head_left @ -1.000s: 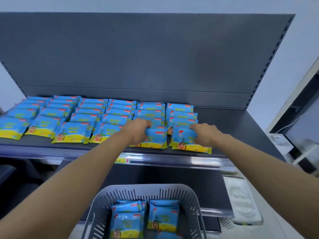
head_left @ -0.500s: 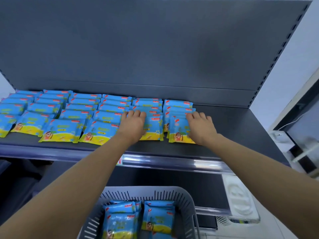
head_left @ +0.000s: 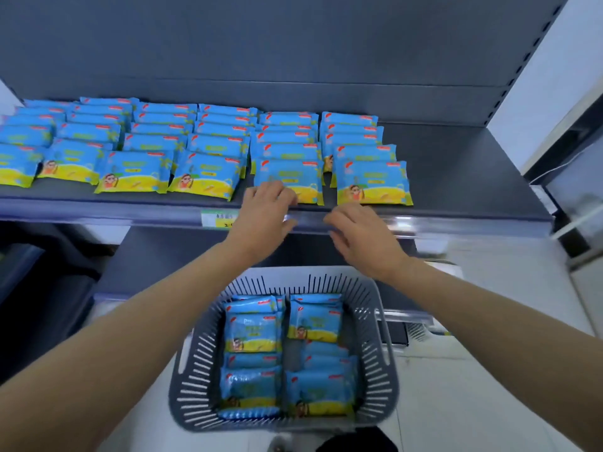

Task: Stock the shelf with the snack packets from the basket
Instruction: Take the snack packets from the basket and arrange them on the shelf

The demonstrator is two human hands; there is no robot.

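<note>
– Fingers (head_left: 281, 194) first: how do they lie on the left hand (head_left: 262, 220)?

– Loosely bent, knuckles up, grasping nothing. Their tips lie at the lower edge of the front packet (head_left: 288, 172) in the second column from the right, just above the centre of the frame. Whether they touch it I cannot tell.

– And the right hand (head_left: 367, 238)?

– Released too: its fingers (head_left: 337, 220) are slack and slightly curled, with nothing between them. It hangs in front of the price rail (head_left: 440, 225), just below the end packet (head_left: 372, 181) of the rightmost column and apart from it.

– Where are the snack packets (head_left: 146, 148)?

– Blue and yellow, they lie flat in overlapping columns on the shelf (head_left: 463, 177), from the left edge of the frame to just right of centre. More of them lie in the basket (head_left: 383, 360), a grey slotted one at the bottom centre between the two forearms. There they are laid in two columns.

– Anything else in that view?

– A yellow-green label (head_left: 217, 219) sits on the rail just left of the left hand. The dark grey back panel (head_left: 293, 44) fills the upper frame behind the shelf, and a white wall (head_left: 554, 76) shows at the upper right.
</note>
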